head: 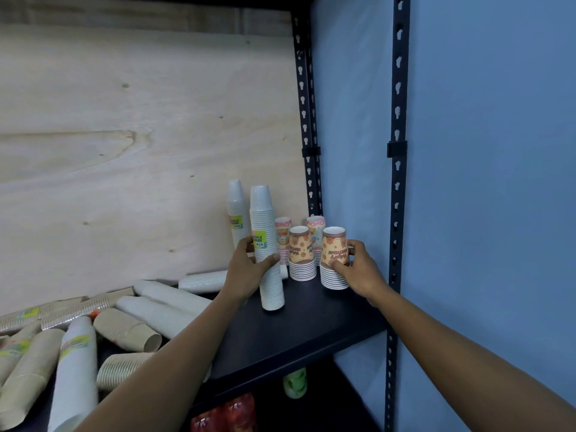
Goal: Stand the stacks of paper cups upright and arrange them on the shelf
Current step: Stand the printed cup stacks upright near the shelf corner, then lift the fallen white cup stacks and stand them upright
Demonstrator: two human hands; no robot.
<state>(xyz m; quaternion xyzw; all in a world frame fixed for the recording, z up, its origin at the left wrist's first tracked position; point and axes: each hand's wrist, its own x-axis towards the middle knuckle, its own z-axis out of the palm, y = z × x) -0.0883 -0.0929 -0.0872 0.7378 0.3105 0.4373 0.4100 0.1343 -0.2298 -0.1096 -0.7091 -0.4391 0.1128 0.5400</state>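
Fallen stacks [78,369] lie lengthwise at lower left, by the shelf [311,325] front edge; at ctr, L hand [246,271] wraps a tall white stack [266,244], near-upright, rims down, R hand [358,269] pinches a short printed stack [334,260], upright near the right edge, w/ bare board in front.

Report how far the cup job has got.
Done: a rear white stack, two pink stacks and a middle orange stack stand upright at the shelf's right end.
In hand: the left hand grips a tall white stack, and the right hand holds the right orange stack, both standing.
Left: many lying stacks, white and brown, on their sides.
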